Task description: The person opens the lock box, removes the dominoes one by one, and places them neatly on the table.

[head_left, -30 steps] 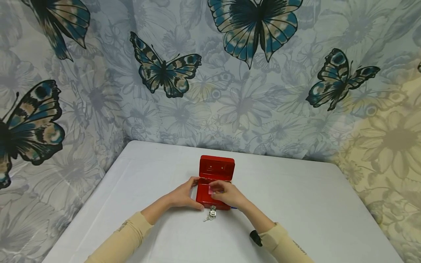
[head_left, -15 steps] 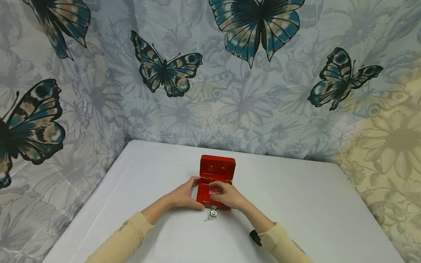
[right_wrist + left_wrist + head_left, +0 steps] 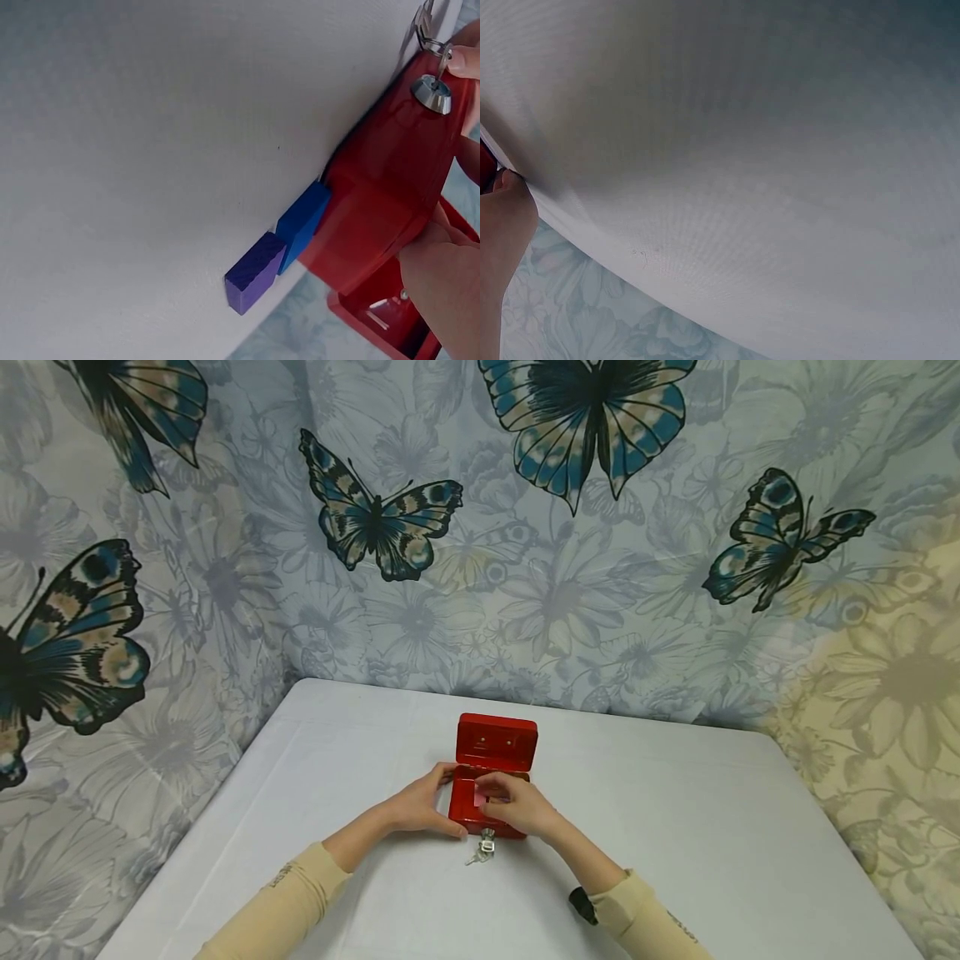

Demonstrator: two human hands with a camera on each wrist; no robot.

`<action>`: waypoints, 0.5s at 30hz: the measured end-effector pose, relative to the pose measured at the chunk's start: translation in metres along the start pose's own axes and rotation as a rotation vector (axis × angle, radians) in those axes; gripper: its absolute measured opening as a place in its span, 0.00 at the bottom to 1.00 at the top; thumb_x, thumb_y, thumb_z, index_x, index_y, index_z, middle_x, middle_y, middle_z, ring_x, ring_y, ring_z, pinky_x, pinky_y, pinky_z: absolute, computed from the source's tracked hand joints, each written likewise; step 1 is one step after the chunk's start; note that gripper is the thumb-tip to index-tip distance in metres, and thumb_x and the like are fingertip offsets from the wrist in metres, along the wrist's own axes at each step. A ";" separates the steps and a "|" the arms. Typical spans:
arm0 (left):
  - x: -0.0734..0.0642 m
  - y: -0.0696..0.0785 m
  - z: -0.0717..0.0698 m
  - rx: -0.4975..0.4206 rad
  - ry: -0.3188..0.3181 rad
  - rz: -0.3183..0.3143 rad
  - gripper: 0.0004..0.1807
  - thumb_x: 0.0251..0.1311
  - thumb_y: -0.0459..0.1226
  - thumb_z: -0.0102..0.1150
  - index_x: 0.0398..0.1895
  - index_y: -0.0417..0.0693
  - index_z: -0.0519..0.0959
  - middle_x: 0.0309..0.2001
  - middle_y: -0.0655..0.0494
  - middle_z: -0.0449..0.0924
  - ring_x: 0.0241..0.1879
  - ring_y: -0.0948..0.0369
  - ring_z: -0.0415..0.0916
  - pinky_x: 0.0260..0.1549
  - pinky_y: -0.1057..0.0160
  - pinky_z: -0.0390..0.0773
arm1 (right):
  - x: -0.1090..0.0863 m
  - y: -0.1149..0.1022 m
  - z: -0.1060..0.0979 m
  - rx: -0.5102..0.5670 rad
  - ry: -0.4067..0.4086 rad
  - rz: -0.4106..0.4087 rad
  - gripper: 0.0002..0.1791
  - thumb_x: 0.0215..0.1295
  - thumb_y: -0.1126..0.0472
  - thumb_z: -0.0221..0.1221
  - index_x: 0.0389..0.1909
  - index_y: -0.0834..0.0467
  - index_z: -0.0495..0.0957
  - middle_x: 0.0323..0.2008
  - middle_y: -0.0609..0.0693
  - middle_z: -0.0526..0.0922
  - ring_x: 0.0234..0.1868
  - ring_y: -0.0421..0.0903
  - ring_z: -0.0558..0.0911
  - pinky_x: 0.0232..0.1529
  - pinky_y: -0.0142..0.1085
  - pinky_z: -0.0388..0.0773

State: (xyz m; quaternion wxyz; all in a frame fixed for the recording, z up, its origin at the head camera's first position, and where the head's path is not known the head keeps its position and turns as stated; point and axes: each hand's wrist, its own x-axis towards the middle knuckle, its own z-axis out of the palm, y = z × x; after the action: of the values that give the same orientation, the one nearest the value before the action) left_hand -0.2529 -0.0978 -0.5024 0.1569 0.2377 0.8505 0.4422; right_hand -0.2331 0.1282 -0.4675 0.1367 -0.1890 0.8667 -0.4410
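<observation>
A red metal cash box (image 3: 463, 814) stands on the table, its lid (image 3: 497, 743) raised at the back. My left hand (image 3: 417, 806) holds the box's left side, thumb at the front corner and fingers toward the back. My right hand (image 3: 521, 806) reaches into the box and pinches a small pink piece (image 3: 478, 795); the fingers hide most of it, so its full shape cannot be told. A silver lock (image 3: 432, 94) with keys (image 3: 478, 853) hanging from it sits on the front wall. In the left wrist view only part of the left hand (image 3: 506, 232) shows beside the box.
Beside the box's right wall, a blue block (image 3: 302, 225) and a purple block (image 3: 255, 271) lie on the white table (image 3: 675, 827). The patterned wall (image 3: 562, 635) rises behind the table's back edge. A black device (image 3: 582, 905) sits at the right cuff.
Inside the box, the right fingers and the pink piece have shifted very slightly. The left hand keeps its place on the box.
</observation>
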 end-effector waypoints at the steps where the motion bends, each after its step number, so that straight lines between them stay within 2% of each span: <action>1: 0.000 0.000 0.000 0.000 0.001 0.000 0.56 0.41 0.49 0.79 0.71 0.49 0.55 0.69 0.50 0.62 0.69 0.52 0.59 0.66 0.47 0.61 | 0.000 0.000 0.000 0.000 0.009 -0.001 0.21 0.64 0.63 0.60 0.58 0.64 0.75 0.53 0.60 0.80 0.54 0.59 0.79 0.54 0.53 0.76; 6: 0.001 -0.001 0.001 0.005 0.008 0.010 0.56 0.40 0.50 0.79 0.71 0.48 0.55 0.68 0.51 0.64 0.68 0.53 0.60 0.66 0.50 0.61 | 0.001 0.002 -0.002 -0.010 0.037 0.016 0.21 0.64 0.64 0.60 0.59 0.63 0.75 0.53 0.59 0.80 0.53 0.58 0.79 0.54 0.54 0.77; 15: 0.001 -0.002 0.001 -0.002 0.008 0.008 0.56 0.41 0.50 0.79 0.71 0.47 0.55 0.68 0.51 0.63 0.69 0.53 0.60 0.66 0.49 0.61 | 0.005 0.003 0.000 0.004 0.028 0.013 0.23 0.65 0.64 0.59 0.61 0.63 0.73 0.55 0.60 0.79 0.54 0.58 0.79 0.53 0.51 0.78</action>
State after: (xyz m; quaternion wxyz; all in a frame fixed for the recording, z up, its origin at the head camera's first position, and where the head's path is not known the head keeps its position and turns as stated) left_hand -0.2540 -0.0971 -0.5051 0.1519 0.2391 0.8498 0.4445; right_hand -0.2383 0.1277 -0.4704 0.1276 -0.1769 0.8688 -0.4446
